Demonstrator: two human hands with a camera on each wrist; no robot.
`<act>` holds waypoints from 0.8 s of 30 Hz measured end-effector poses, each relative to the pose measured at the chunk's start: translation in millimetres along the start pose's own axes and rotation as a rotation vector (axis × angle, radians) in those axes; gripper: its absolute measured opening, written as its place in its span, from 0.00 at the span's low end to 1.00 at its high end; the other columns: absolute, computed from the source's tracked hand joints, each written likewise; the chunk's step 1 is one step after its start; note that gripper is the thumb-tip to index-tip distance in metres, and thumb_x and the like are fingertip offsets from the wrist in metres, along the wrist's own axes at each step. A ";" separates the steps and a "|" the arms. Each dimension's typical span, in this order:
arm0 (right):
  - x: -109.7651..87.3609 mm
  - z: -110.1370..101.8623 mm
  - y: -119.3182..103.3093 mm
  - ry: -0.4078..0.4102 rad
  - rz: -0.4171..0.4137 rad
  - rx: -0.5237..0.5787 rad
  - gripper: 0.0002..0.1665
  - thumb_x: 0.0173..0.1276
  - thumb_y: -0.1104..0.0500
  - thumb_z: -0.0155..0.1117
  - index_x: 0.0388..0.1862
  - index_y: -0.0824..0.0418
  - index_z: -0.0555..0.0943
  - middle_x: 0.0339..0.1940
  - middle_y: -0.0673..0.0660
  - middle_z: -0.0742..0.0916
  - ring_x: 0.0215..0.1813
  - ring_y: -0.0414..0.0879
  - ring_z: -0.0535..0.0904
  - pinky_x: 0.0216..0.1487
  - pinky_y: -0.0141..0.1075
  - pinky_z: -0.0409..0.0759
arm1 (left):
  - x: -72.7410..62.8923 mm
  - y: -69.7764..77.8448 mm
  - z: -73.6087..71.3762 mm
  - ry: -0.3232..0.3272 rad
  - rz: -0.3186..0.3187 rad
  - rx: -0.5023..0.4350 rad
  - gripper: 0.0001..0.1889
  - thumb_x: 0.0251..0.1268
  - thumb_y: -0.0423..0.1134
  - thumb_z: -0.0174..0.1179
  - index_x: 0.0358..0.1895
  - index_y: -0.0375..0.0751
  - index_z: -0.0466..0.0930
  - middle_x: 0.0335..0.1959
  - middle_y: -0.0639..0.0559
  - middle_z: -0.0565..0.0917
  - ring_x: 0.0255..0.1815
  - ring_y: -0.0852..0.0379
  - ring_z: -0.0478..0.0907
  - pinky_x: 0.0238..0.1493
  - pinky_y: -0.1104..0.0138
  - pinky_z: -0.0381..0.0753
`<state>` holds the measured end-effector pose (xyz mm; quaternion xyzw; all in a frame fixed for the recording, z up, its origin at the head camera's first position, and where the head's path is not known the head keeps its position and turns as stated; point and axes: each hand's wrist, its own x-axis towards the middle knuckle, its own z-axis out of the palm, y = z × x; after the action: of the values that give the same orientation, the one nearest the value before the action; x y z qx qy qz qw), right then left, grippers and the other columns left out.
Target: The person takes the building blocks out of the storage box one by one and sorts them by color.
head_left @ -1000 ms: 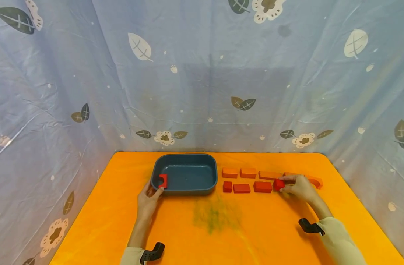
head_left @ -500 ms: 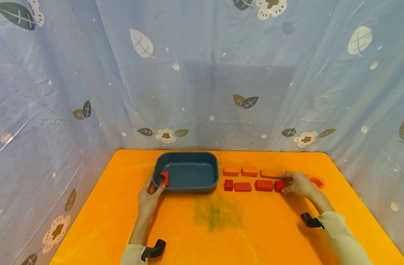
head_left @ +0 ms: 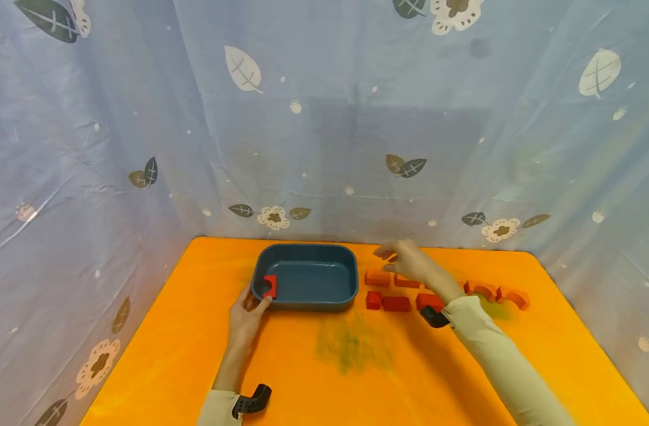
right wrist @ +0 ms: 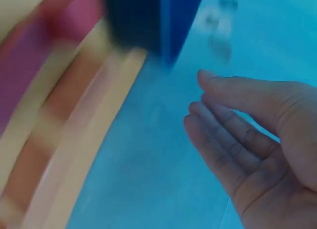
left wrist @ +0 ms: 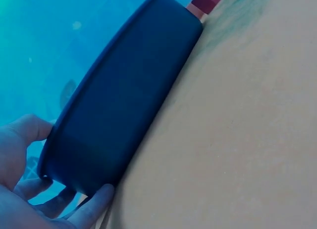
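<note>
My left hand (head_left: 245,319) grips the near left corner of a dark blue plastic tub (head_left: 308,306). In the left wrist view its thumb lies at the rim, with the fingers against the outer wall and bottom edge. A red block with a curved notch (head_left: 271,286) leans inside the tub near that hand. Above the orange blocks to the tub's right hovers my right hand (head_left: 406,260), fingers loosely bent. Nothing shows between its thumb and fingers in the right wrist view. Beneath it are an orange block (head_left: 377,277) and another orange block (head_left: 406,283).
Along the front row lie a red cube (head_left: 374,300), a flat red block (head_left: 396,304) and a red block (head_left: 429,302). Two orange arch blocks (head_left: 480,289) lie farther right. My right forearm covers some blocks. A patterned curtain (head_left: 329,148) rises behind the orange table (head_left: 324,367).
My right hand has left the red cube at the row's right end and moved left and up, toward the tub. The left hand keeps its grip; the head view has shifted slightly.
</note>
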<state>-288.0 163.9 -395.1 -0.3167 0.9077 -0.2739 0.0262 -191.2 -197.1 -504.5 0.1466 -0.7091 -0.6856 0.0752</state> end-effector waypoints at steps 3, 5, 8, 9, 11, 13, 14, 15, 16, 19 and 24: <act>39.2 21.6 -32.6 -0.067 -0.102 -0.004 0.20 0.59 0.71 0.71 0.52 0.69 0.83 0.49 0.64 0.87 0.49 0.58 0.84 0.51 0.47 0.84 | 2.7 0.4 1.4 0.003 0.011 -0.006 0.37 0.64 0.32 0.65 0.75 0.35 0.59 0.71 0.38 0.66 0.67 0.42 0.68 0.55 0.73 0.79; 63.4 37.4 -52.4 -0.125 -0.143 0.011 0.20 0.61 0.70 0.70 0.53 0.67 0.83 0.50 0.62 0.87 0.50 0.57 0.83 0.52 0.45 0.83 | 4.3 1.2 2.1 0.007 0.029 -0.005 0.36 0.64 0.32 0.65 0.74 0.34 0.60 0.70 0.37 0.67 0.66 0.41 0.69 0.53 0.75 0.79; 96.3 63.3 -75.5 -0.223 -0.183 0.042 0.19 0.64 0.69 0.67 0.56 0.65 0.83 0.54 0.59 0.85 0.56 0.54 0.81 0.57 0.43 0.81 | 6.7 1.5 2.5 0.012 0.046 -0.004 0.35 0.64 0.32 0.65 0.73 0.35 0.62 0.70 0.38 0.68 0.67 0.40 0.68 0.51 0.76 0.79; 105.8 72.8 -81.1 -0.251 -0.195 0.040 0.20 0.65 0.69 0.66 0.56 0.64 0.83 0.56 0.58 0.85 0.58 0.53 0.80 0.59 0.43 0.80 | 7.0 1.5 2.4 0.016 0.050 0.000 0.34 0.64 0.32 0.65 0.73 0.36 0.63 0.70 0.38 0.68 0.67 0.40 0.68 0.50 0.76 0.78; 122.4 91.6 -89.4 -0.311 -0.219 0.019 0.21 0.67 0.72 0.62 0.58 0.63 0.81 0.59 0.57 0.83 0.62 0.51 0.78 0.63 0.43 0.76 | 7.5 0.4 2.2 0.020 0.056 -0.002 0.34 0.64 0.31 0.64 0.73 0.35 0.63 0.70 0.37 0.69 0.67 0.39 0.68 0.50 0.76 0.78; 134.9 109.3 -95.1 -0.364 -0.245 -0.036 0.25 0.66 0.76 0.58 0.60 0.62 0.80 0.61 0.55 0.82 0.65 0.49 0.75 0.67 0.41 0.73 | 7.1 -0.8 2.3 0.020 0.049 -0.009 0.34 0.63 0.31 0.65 0.73 0.36 0.63 0.70 0.38 0.69 0.67 0.40 0.68 0.50 0.77 0.78; 139.7 117.1 -97.4 -0.386 -0.252 -0.068 0.28 0.65 0.78 0.56 0.61 0.61 0.80 0.62 0.54 0.81 0.66 0.48 0.74 0.68 0.39 0.71 | 6.9 -1.5 2.7 0.019 0.052 -0.013 0.34 0.63 0.31 0.65 0.73 0.35 0.63 0.69 0.37 0.69 0.67 0.40 0.68 0.50 0.77 0.78; 143.7 124.2 -99.5 -0.405 -0.251 -0.092 0.30 0.64 0.79 0.54 0.62 0.60 0.79 0.63 0.53 0.81 0.67 0.48 0.73 0.70 0.39 0.69 | 6.7 -2.1 3.2 0.014 0.057 -0.021 0.34 0.64 0.30 0.64 0.73 0.34 0.62 0.70 0.36 0.68 0.67 0.40 0.69 0.50 0.77 0.79; 147.1 130.4 -101.1 -0.421 -0.244 -0.112 0.32 0.63 0.80 0.53 0.63 0.59 0.79 0.63 0.53 0.80 0.67 0.47 0.72 0.71 0.38 0.68 | 6.6 -2.9 3.8 0.008 0.064 -0.028 0.34 0.64 0.30 0.64 0.73 0.33 0.62 0.69 0.35 0.68 0.67 0.39 0.69 0.51 0.76 0.79; 153.9 144.0 -104.2 -0.441 -0.208 -0.162 0.34 0.62 0.80 0.55 0.63 0.57 0.78 0.64 0.52 0.80 0.67 0.48 0.72 0.71 0.38 0.67 | 5.0 0.7 5.1 0.002 0.070 -0.041 0.34 0.64 0.28 0.63 0.72 0.30 0.61 0.69 0.33 0.68 0.67 0.37 0.69 0.51 0.75 0.80; 162.9 154.5 -104.7 -0.400 -0.157 -0.286 0.27 0.63 0.72 0.64 0.59 0.52 0.83 0.56 0.49 0.84 0.57 0.46 0.78 0.63 0.37 0.76 | 8.6 5.2 1.6 0.021 0.058 -0.028 0.33 0.64 0.28 0.63 0.72 0.30 0.62 0.69 0.32 0.68 0.67 0.37 0.69 0.51 0.75 0.80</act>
<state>-325.2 -74.3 -452.0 -0.4345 0.8867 -0.0758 0.1387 -200.4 -198.2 -500.3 0.1322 -0.7024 -0.6915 0.1044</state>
